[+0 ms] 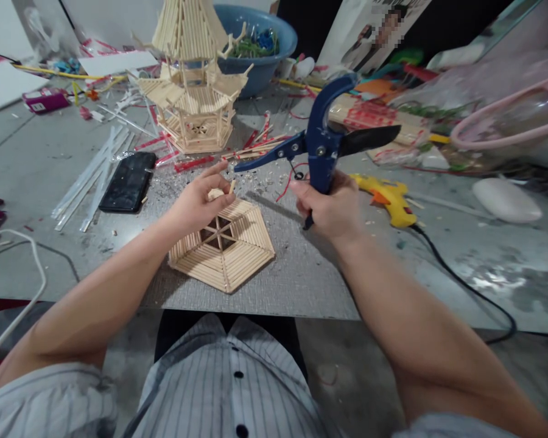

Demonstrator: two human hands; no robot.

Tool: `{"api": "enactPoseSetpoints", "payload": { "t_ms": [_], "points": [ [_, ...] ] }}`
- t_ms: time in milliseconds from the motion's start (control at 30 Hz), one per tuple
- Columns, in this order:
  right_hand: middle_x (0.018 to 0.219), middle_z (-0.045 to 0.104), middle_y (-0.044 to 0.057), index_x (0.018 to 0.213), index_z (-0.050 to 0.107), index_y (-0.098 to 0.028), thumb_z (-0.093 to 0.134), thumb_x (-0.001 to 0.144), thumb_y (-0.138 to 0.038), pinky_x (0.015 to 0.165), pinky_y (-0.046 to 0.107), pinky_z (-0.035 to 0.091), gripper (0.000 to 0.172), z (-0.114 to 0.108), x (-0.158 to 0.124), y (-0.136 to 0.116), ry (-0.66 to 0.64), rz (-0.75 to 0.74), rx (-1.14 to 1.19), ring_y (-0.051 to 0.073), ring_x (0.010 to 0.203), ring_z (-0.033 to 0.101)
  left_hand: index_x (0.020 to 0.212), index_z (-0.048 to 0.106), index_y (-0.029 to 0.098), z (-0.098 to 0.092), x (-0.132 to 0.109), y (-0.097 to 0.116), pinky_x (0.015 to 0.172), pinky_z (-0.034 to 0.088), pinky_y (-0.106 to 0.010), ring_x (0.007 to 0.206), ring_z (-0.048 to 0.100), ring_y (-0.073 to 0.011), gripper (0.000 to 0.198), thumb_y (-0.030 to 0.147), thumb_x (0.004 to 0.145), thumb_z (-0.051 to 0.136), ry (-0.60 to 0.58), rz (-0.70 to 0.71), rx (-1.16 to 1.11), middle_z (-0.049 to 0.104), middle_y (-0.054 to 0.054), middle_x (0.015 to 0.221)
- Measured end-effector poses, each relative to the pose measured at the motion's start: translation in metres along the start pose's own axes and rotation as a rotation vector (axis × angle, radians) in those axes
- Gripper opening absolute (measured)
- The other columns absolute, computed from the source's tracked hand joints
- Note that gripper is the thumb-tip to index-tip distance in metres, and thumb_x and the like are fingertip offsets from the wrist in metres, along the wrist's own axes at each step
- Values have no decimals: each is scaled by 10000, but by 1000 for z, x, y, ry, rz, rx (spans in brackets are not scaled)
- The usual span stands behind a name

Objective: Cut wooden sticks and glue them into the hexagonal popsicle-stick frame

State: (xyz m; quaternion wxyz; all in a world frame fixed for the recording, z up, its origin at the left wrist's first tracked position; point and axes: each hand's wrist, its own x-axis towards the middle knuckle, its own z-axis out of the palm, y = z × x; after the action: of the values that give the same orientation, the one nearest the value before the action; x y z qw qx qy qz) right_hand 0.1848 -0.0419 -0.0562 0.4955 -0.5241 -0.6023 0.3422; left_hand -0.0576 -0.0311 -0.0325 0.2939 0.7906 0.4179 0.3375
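Observation:
My left hand [206,198] pinches a short piece of wooden stick [232,187] between thumb and finger, above the far left part of a hexagonal stick panel [251,249]. The panel lies flat near the table's front edge and has a dark spoked opening in its middle. In my right hand [331,210] is a blue cutter [322,146], raised over the table to the right of the panel. The cutter's dark blade points right and one blue handle reaches left toward my left hand.
Behind the panel stands a stick pagoda [196,109], with a blue basin [260,61] beyond it. A black phone [128,182] and clear glue sticks [89,176] lie left. On the right are a yellow glue gun [388,198], its black cable and a white mouse [506,199].

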Motion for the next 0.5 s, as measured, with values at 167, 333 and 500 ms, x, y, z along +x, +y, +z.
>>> {"api": "enactPoseSetpoints", "payload": {
  "t_ms": [167,333,500],
  "points": [
    [397,371,-96,675,466,-273,767,629,-493,368,294,284,375,13,-6,-5,-34,103,282,121,342,356,778,547,173,3,0,-6,1083,368,-402,1382,441,-238,124,282,831,572,-79,1,-106,615,-172,1307],
    [403,386,-88,653,521,-251,726,654,-412,419,281,390,261,21,-7,-2,-5,84,434,122,385,448,726,532,184,11,-1,-2,1016,416,-386,1329,498,-243,145,295,804,581,-107,-55,-246,702,-122,1047],
    [942,691,-6,795,636,-274,733,573,-287,857,395,551,243,26,-11,-7,-66,76,541,221,974,654,700,524,190,16,-3,5,919,443,-333,1265,529,-234,161,310,794,575,-154,-83,-289,676,-89,967]
  ]
}}
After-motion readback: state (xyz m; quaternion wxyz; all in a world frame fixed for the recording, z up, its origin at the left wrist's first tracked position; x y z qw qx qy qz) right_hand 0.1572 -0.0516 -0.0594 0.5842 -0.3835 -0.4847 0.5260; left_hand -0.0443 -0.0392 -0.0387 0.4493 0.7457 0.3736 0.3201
